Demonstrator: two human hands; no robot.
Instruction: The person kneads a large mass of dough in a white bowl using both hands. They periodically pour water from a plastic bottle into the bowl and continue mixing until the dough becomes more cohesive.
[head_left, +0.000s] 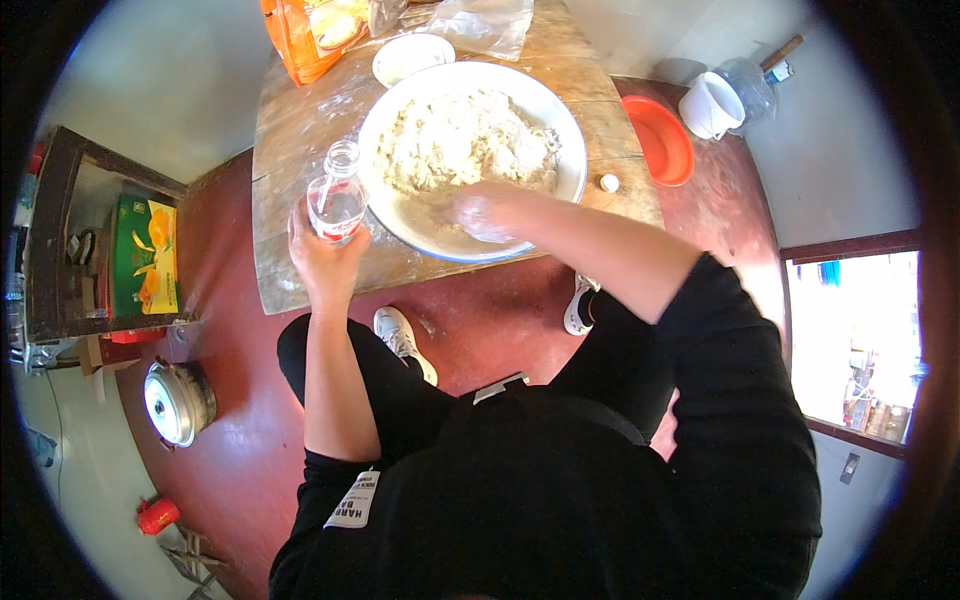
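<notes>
A wide white enamel basin with a blue rim (579, 154) stands on the wooden table before me. Lumpy, floury dough (465, 142) fills its far part. My right hand (486, 211), dusted with flour, is down inside the near side of the basin. It looks blurred, and its fingers are mostly hidden. Left of the basin, my left hand (324, 251) is wrapped around a clear bottle (339, 201) with red markings. The bottle is upright and uncapped, with clear liquid in it. To the basin's right lies a small white cap (610, 183).
A white bowl (414, 57), an orange bag (304, 41) and a clear plastic bag (484, 26) are at the table's far side. On the floor to the right are a red basin (660, 142) and a white bucket (712, 106). A lidded metal pot (176, 403) sits at left.
</notes>
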